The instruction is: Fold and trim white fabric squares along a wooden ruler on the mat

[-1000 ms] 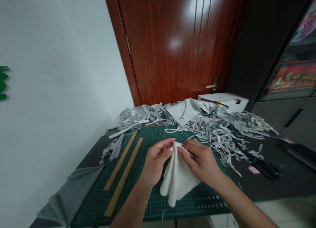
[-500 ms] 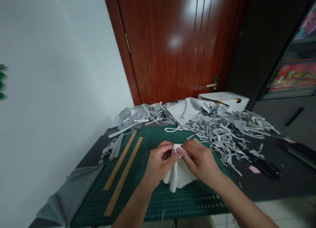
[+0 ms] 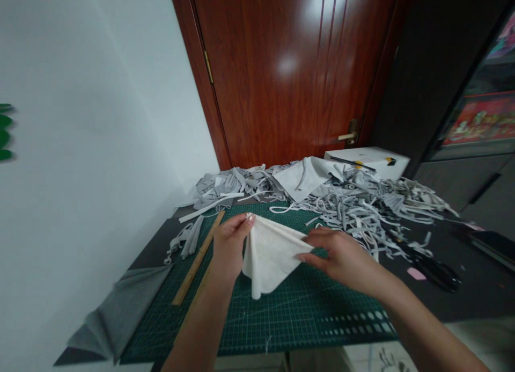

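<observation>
A white cloth [image 3: 271, 254] hangs between my two hands above the green cutting mat [image 3: 281, 329]. My left hand [image 3: 231, 246] pinches its upper left corner between thumb and fingers. On the right, my right hand [image 3: 338, 254] grips the cloth's right edge with thumb and fingertips. The top edge is drawn out between the hands, while the lower part hangs in folds toward the mat.
Left of my hands lie two wooden rulers [image 3: 197, 262] and grey fabric [image 3: 124, 307]. Behind are heaped fabric strips [image 3: 346, 205], a white sheet [image 3: 303, 179] and a white box [image 3: 382, 160]. Black scissors [image 3: 436, 270] and a pink piece [image 3: 416, 274] lie at right.
My hands, close together before, have moved apart. The left went left and up, the right slightly right. The gathered cloth is now spread between them.
</observation>
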`<state>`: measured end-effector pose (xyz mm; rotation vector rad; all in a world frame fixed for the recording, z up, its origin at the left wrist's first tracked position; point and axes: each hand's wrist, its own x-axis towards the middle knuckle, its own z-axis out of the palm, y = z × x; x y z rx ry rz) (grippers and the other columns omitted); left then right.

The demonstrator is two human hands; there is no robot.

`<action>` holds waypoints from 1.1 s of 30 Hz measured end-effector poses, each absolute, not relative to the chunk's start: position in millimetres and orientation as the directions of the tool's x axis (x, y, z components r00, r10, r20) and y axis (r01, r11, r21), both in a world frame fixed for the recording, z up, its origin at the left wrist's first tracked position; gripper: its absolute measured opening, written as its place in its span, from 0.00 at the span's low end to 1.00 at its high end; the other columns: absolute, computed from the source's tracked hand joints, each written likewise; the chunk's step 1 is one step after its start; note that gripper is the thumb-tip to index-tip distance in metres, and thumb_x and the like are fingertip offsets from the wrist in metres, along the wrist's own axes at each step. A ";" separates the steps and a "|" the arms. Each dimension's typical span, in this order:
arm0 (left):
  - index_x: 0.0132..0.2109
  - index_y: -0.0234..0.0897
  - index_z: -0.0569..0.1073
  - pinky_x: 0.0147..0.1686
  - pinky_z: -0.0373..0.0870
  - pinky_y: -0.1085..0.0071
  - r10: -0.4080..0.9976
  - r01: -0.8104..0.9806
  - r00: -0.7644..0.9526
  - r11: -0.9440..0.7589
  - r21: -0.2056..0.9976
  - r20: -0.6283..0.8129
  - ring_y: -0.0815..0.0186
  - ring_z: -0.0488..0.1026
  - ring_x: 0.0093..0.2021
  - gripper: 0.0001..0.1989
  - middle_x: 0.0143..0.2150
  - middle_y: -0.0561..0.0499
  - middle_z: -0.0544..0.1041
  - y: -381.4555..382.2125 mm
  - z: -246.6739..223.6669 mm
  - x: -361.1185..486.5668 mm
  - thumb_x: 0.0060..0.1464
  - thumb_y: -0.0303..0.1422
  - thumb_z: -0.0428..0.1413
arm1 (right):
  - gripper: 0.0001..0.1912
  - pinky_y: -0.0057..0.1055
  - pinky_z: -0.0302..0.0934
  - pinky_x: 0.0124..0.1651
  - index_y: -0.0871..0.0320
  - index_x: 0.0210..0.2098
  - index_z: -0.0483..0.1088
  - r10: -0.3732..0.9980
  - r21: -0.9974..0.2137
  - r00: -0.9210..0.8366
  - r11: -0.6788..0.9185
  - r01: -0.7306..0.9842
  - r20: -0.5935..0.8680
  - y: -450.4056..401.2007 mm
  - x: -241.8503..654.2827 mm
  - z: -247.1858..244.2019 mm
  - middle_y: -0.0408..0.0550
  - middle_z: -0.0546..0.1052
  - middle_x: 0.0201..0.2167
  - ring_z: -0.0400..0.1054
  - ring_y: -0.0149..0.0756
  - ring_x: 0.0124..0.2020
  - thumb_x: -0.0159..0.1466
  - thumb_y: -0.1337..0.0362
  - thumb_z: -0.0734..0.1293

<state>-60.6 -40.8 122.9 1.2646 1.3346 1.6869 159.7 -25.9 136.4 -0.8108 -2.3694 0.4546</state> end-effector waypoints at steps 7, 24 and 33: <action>0.34 0.37 0.73 0.29 0.62 0.75 0.817 0.228 -0.295 -0.444 0.867 0.496 0.68 0.67 0.29 0.10 0.27 0.54 0.72 -36.4 117.4 -44.0 0.53 0.39 0.56 | 0.06 0.31 0.60 0.30 0.57 0.35 0.72 0.823 -0.503 -0.327 0.549 0.668 0.464 -14.9 157.3 139.4 0.48 0.76 0.28 0.70 0.39 0.28 0.58 0.63 0.67; 0.47 0.38 0.67 0.37 0.65 0.72 0.950 0.015 0.101 -0.299 0.954 0.296 0.65 0.70 0.38 0.21 0.38 0.50 0.72 -51.9 102.7 -28.8 0.46 0.34 0.63 | 0.09 0.27 0.60 0.31 0.58 0.29 0.74 0.744 -0.730 -0.528 0.614 0.301 0.408 -1.1 149.0 136.6 0.43 0.77 0.26 0.69 0.35 0.28 0.60 0.61 0.65; 0.32 0.36 0.64 0.28 0.56 0.77 0.943 -0.126 0.284 -0.140 0.982 0.171 0.72 0.61 0.28 0.19 0.27 0.57 0.64 -56.5 96.1 -35.0 0.45 0.43 0.63 | 0.11 0.30 0.64 0.36 0.58 0.36 0.74 0.727 -0.740 -0.489 0.637 0.219 0.481 -1.7 154.2 126.0 0.46 0.78 0.32 0.71 0.36 0.33 0.63 0.62 0.61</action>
